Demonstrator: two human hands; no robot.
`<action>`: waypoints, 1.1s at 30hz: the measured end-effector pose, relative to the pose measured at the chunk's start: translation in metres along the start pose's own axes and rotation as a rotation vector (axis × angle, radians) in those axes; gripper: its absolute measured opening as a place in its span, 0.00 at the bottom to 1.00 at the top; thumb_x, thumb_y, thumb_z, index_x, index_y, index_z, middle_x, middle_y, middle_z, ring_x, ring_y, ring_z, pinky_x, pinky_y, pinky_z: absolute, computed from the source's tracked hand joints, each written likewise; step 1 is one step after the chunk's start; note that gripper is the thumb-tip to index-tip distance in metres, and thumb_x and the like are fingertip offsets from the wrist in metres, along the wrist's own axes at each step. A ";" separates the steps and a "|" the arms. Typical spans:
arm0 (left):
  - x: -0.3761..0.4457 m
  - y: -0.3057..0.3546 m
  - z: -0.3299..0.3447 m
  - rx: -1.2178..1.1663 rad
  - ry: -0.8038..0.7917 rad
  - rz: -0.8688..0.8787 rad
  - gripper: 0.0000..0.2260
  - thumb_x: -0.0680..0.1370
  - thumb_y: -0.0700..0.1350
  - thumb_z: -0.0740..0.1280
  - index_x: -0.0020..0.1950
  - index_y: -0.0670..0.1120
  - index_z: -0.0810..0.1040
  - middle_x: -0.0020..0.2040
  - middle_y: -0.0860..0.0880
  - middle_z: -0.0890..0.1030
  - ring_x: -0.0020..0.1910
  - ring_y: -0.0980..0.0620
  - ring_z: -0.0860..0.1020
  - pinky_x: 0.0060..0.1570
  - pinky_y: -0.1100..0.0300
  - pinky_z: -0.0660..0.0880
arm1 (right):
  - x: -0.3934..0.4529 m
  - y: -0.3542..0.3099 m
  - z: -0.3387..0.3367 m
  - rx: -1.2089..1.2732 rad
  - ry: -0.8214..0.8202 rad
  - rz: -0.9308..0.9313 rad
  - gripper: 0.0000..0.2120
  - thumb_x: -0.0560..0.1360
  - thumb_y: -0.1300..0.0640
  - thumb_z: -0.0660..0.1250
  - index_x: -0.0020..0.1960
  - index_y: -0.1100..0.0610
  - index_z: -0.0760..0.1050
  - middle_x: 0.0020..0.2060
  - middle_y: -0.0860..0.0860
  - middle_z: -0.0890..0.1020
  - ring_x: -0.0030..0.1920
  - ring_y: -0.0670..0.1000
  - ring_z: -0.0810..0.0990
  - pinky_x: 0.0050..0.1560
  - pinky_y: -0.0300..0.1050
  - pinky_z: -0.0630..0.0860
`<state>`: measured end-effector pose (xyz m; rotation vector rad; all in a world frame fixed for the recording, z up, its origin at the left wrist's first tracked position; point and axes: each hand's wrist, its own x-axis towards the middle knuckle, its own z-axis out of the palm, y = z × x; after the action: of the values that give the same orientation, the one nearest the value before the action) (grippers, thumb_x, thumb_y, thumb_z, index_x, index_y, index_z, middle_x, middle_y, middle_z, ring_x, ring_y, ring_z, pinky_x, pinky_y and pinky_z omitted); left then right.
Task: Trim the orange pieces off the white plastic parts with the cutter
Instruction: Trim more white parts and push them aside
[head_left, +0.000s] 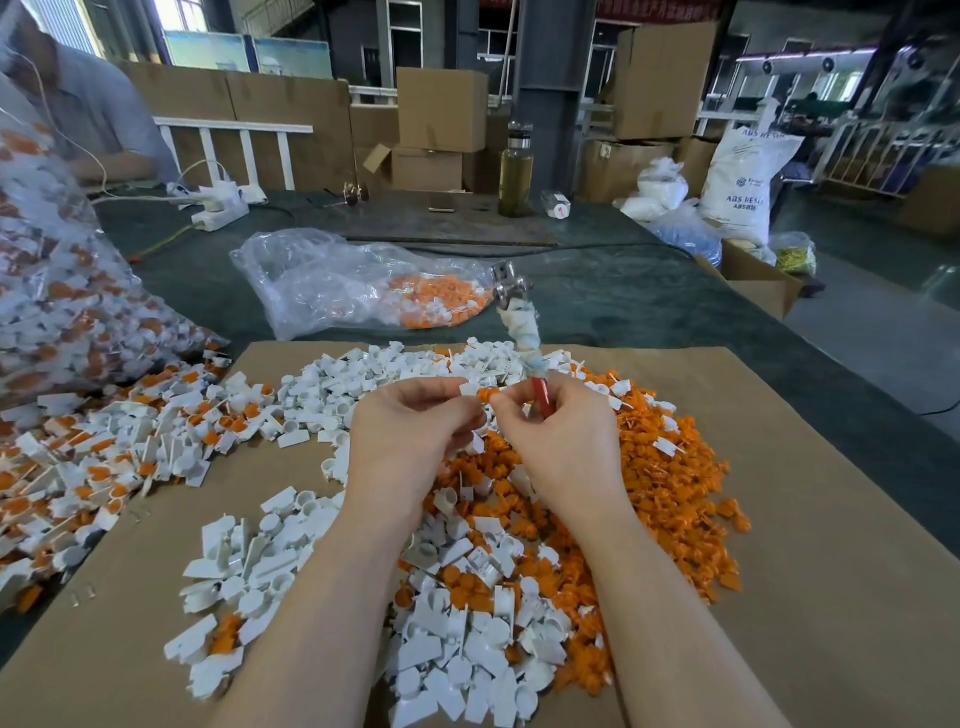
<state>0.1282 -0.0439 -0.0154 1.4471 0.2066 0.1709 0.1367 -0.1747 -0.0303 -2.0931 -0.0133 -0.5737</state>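
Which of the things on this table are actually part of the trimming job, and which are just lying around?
Part of the job:
left hand and right hand, pinching a white-and-orange part
cutter, held in the right hand
pile of white parts
pile of orange pieces
bag of untrimmed parts

Just lying about:
bottle
power strip
cardboard boxes

White plastic parts (317, 395): smooth, slightly glossy moulded plastic. Orange pieces (670, 483): the same smooth plastic. Cutter (511, 291): bright bare-metal head, one handle wrapped in frayed whitish cloth, the other sleeved in glossy red plastic. Cardboard sheet (805, 597): matt brown paperboard. Bag (332, 280): thin, clear, crinkled shiny film. Counter (623, 306): dark green, matt, cloth-like covering.
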 end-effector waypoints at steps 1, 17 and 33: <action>-0.001 0.001 0.000 0.027 0.005 0.017 0.07 0.71 0.36 0.75 0.45 0.45 0.84 0.36 0.47 0.86 0.38 0.50 0.85 0.39 0.63 0.82 | 0.000 0.000 0.000 -0.017 0.005 -0.005 0.10 0.74 0.50 0.70 0.38 0.55 0.78 0.31 0.51 0.79 0.33 0.51 0.76 0.32 0.43 0.74; -0.008 0.001 0.006 0.267 0.033 0.258 0.06 0.72 0.43 0.77 0.42 0.54 0.86 0.36 0.61 0.84 0.36 0.64 0.81 0.33 0.75 0.73 | 0.001 0.000 0.001 0.051 -0.006 0.056 0.08 0.74 0.51 0.70 0.38 0.51 0.77 0.31 0.49 0.80 0.35 0.47 0.77 0.30 0.35 0.73; -0.002 -0.005 0.005 0.252 0.100 0.264 0.05 0.73 0.44 0.76 0.45 0.53 0.84 0.36 0.54 0.84 0.34 0.63 0.80 0.32 0.75 0.72 | 0.000 -0.003 0.004 0.048 -0.107 0.045 0.07 0.76 0.51 0.67 0.42 0.52 0.79 0.31 0.49 0.79 0.30 0.45 0.73 0.31 0.40 0.73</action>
<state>0.1279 -0.0501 -0.0198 1.7163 0.1201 0.4462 0.1372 -0.1698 -0.0295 -2.0704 -0.0406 -0.4297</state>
